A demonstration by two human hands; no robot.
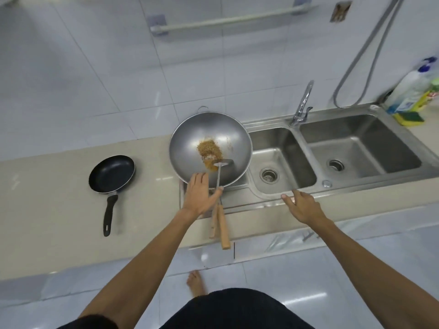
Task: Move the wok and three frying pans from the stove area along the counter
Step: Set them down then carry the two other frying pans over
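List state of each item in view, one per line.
wok: upright by the sink, food inside
spatula: blade in wok, handle over rim
frying pan: upright, empty
left hand: open, at wok rim
right hand: open, holding nothing
sink: no water, faucet off

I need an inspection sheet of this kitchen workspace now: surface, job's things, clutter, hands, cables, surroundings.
Surface: beige counter with a steel double sink set in it.
Job's things: wok beside the sink, holding food and a spatula; one black frying pan to its left. No other pans seen.
Clutter: bottle and sponge by the sink's far corner.
Hands: left hand open at the wok's near rim; right hand open, over the sink's front edge.
Cables: grey hose on the wall.
Surroundings: tiled wall, rail, faucet.
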